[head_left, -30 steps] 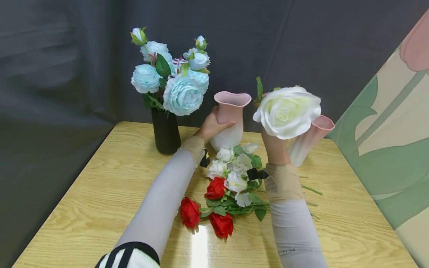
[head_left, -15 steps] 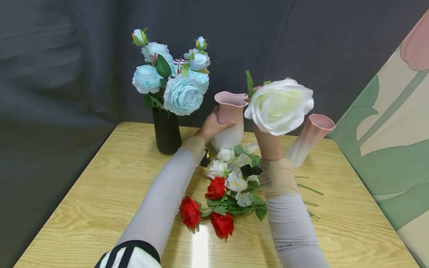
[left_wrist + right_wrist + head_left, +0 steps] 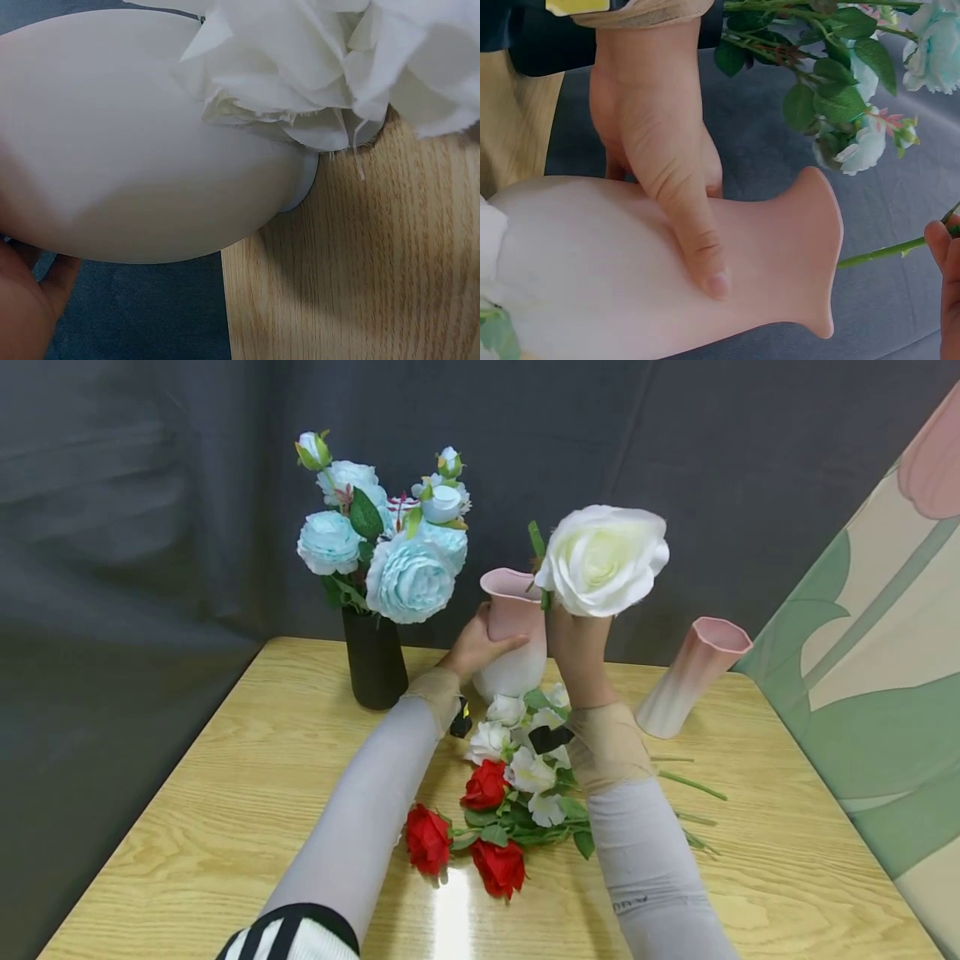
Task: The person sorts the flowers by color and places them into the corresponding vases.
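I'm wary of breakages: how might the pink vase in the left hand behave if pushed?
The vase may tip, since its body swells wider than its foot. Its smooth surface could prove slippery without the left hand gripping it.

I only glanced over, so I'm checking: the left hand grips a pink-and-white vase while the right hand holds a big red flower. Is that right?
Not quite: the head view shows the right hand holding a big white flower, not red. The left hand does grip that vase.
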Tool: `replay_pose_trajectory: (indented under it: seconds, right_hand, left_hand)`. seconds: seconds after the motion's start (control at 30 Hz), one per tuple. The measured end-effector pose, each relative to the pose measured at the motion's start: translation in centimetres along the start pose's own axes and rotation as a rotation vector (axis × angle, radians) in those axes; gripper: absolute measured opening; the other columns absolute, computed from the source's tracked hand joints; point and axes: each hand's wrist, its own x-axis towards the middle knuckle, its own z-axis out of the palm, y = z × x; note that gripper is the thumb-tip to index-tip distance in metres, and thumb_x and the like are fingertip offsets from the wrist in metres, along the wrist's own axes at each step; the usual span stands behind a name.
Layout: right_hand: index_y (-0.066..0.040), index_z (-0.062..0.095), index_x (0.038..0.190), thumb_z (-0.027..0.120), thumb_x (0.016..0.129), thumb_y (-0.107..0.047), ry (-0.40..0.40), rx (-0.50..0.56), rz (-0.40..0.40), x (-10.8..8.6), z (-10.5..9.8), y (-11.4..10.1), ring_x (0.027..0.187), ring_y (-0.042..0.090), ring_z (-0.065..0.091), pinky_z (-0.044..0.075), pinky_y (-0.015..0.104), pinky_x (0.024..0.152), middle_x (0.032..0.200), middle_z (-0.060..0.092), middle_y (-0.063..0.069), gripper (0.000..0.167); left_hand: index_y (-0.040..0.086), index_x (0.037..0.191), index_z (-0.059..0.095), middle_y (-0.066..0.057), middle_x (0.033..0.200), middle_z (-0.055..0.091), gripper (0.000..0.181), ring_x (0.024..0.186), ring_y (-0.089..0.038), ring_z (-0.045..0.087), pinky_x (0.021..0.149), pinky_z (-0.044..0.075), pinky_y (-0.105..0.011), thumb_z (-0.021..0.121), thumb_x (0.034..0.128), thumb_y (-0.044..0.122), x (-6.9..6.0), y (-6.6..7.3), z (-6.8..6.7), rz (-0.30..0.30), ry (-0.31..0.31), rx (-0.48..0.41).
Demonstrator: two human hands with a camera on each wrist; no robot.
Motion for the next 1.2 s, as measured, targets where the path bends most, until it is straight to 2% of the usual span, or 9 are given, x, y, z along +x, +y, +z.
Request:
replay_pose_trajectory:
  seconds: [0.07,0.2,0.33,0.57,0.7,0.87,1.03,1.1,1.2]
  right_hand:
    - [0.015,0.061,0.108,0.057,0.096,0.004,0.024,0.166,0.059,0.5,0.2,0.2,0.090,0.022,0.064,0.052,0.028,0.085,0.102,0.066,0.028,0.017]
    - [0.013,0.060,0.114,0.057,0.097,0.003,0.003,0.240,0.083,0.7,0.3,0.8,0.083,0.010,0.067,0.056,0.022,0.077,0.103,0.067,0.027,0.019]
    - [0.015,0.057,0.105,0.053,0.100,0.001,-0.041,0.276,0.068,0.9,0.5,1.6,0.084,0.014,0.068,0.057,0.024,0.078,0.100,0.064,0.030,0.016]
    - [0.012,0.066,0.096,0.056,0.101,-0.010,-0.096,-0.017,0.106,1.9,0.6,2.1,0.084,0.034,0.064,0.048,0.028,0.076,0.092,0.068,0.027,0.025]
    - [0.010,0.068,0.095,0.058,0.101,-0.014,-0.165,-0.125,0.174,2.3,0.6,2.4,0.085,0.035,0.062,0.044,0.036,0.077,0.092,0.069,0.026,0.026]
    - [0.008,0.069,0.089,0.061,0.099,-0.013,-0.213,-0.185,0.197,2.5,0.9,3.1,0.073,0.032,0.059,0.043,0.034,0.070,0.088,0.069,0.025,0.024]
    - [0.008,0.068,0.090,0.062,0.097,-0.010,-0.248,-0.237,0.133,1.9,1.1,3.9,0.083,0.039,0.058,0.038,0.043,0.092,0.089,0.068,0.025,0.020]
    - [0.005,0.068,0.095,0.062,0.097,-0.011,-0.255,-0.274,0.133,1.6,1.1,4.1,0.095,0.039,0.055,0.029,0.047,0.101,0.096,0.068,0.023,0.018]
    - [0.003,0.068,0.104,0.063,0.096,-0.016,-0.286,-0.323,0.189,1.3,1.0,4.2,0.110,0.039,0.048,0.026,0.050,0.102,0.110,0.065,0.022,0.021]
  left_hand:
    - [0.001,0.146,0.036,-0.018,0.136,0.056,0.079,0.123,-0.029,0.057,0.107,0.047,-0.039,0.081,0.0842,0.023,0.0,0.0,0.1,0.000,-0.001,-0.006]
    - [0.002,0.146,0.036,-0.017,0.137,0.055,0.079,0.123,-0.028,0.057,0.107,0.047,-0.039,0.081,0.0842,0.021,-0.1,0.2,0.2,-0.003,-0.004,-0.027]
    - [0.002,0.146,0.035,-0.017,0.138,0.054,0.078,0.124,-0.028,0.056,0.108,0.046,-0.039,0.080,0.0849,0.021,-0.1,0.3,0.2,-0.010,-0.004,-0.024]
    - [0.001,0.145,0.035,-0.018,0.136,0.055,0.078,0.122,-0.029,0.058,0.105,0.048,-0.040,0.080,0.0851,0.023,-0.2,0.4,0.1,-0.004,0.008,-0.002]
    - [0.002,0.145,0.035,-0.018,0.135,0.056,0.078,0.121,-0.028,0.058,0.105,0.048,-0.039,0.080,0.0846,0.023,-0.2,0.3,0.1,-0.002,0.014,0.000]
    - [0.001,0.145,0.034,-0.018,0.135,0.055,0.078,0.122,-0.029,0.058,0.105,0.048,-0.040,0.079,0.0854,0.023,-0.2,0.2,0.1,-0.001,0.010,-0.007]
    - [0.001,0.146,0.034,-0.018,0.138,0.053,0.079,0.124,-0.029,0.056,0.107,0.047,-0.039,0.079,0.0854,0.021,-0.1,0.0,0.2,0.009,0.007,-0.024]
    - [0.001,0.146,0.034,-0.018,0.138,0.053,0.078,0.124,-0.029,0.056,0.107,0.046,-0.038,0.079,0.0850,0.019,0.0,-0.1,0.2,0.019,0.008,-0.030]
    - [0.000,0.146,0.034,-0.018,0.139,0.052,0.078,0.124,-0.029,0.056,0.107,0.046,-0.037,0.079,0.0850,0.018,0.0,-0.1,0.2,0.026,0.006,-0.021]
